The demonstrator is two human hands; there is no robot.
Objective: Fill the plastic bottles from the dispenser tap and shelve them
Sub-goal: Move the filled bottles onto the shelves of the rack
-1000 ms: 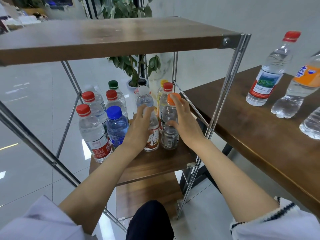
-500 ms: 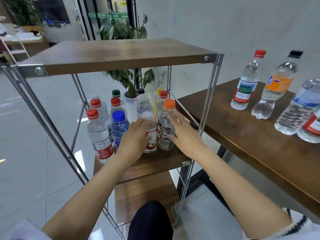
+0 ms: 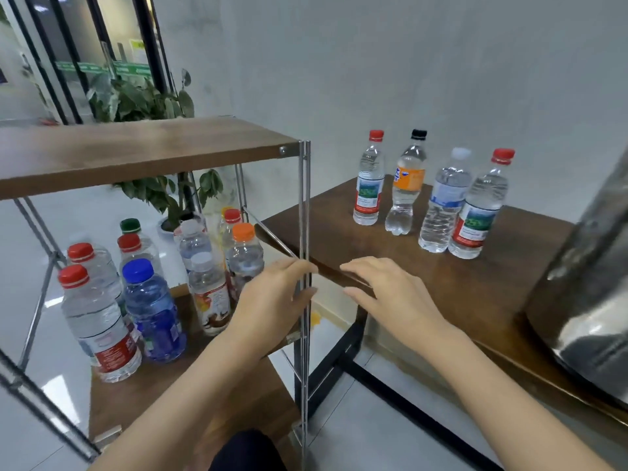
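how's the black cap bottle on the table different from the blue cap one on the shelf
The black cap bottle has a clear body with an orange label; the blue cap bottle is tinted blue all over. The black cap bottle is slimmer with a pinched waist, while the blue cap bottle is squatter and rounder. The first stands on the table among four bottles, the second on the middle shelf in a larger cluster. Both are upright, capped and untouched by either hand.

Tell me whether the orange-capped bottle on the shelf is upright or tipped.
Upright: the orange-capped bottle stands on the shelf, cap on top.
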